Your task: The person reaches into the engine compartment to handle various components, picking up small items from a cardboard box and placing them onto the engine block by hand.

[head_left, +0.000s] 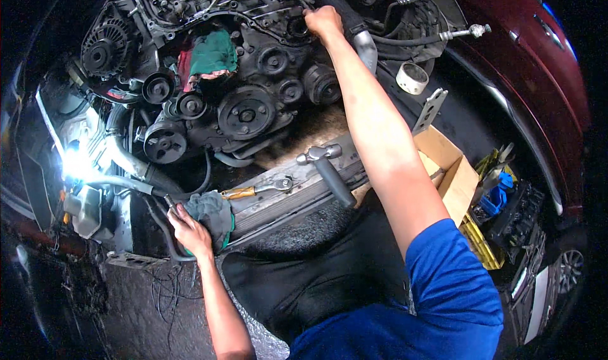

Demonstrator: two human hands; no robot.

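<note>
My left hand [192, 231] is closed around a slim metal piece [170, 202] whose end pokes out past the fingers; its kind does not show. Beside that hand a grey cloth [209, 213] lies bunched on the front crossmember. My right hand [324, 24] reaches to the upper right of an opened engine [272, 37], its fingers curled at the edge of the casing. What they grip, if anything, is hidden. Between my arms, a ratchet [256, 188] with a yellow-orange handle and a ball-peen hammer [329, 176] with a black grip rest on the radiator's top [297, 201].
A green rag [214, 54] and a red one fill an opening in the engine, above the pulleys [246, 109]. A bright lamp [77, 165] shines at left. At right are a white cylinder [412, 78], a cardboard box [457, 179], a yellow tool crate [482, 241] and the dark red fender [532, 68].
</note>
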